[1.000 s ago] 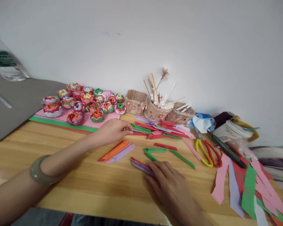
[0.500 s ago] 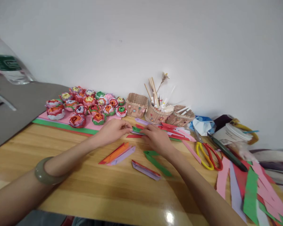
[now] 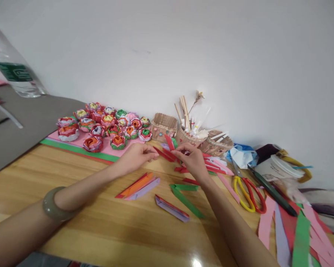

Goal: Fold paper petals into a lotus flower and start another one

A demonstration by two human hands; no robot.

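Note:
My right hand (image 3: 191, 160) pinches a folded red paper strip (image 3: 169, 142), with a bit of green paper showing beside it, above a loose pile of red, pink and white folded strips (image 3: 215, 165). Close by on the left, my left hand (image 3: 139, 158) has its fingertips pressed together beside another red strip (image 3: 164, 154); whether anything is between them is hidden. Nearer me on the table lie a bundle of orange, red and lilac folded strips (image 3: 140, 185), a bent green strip (image 3: 187, 200) and a red-and-lilac folded bundle (image 3: 172, 208).
Several layered paper flowers (image 3: 92, 144) sit on coloured sheets (image 3: 75, 150) at the back left. Decorated baskets (image 3: 164, 128), one with sticks, stand along the wall. To the right are scissors (image 3: 245, 193), a dark green cutter-like tool (image 3: 275, 194), a white tub (image 3: 278, 168) and cut strips (image 3: 302, 237).
My right hand has lifted slightly, with a red strip now raised in its fingers. Green paper that lay between both hands has moved to the right hand. The view has shifted a little.

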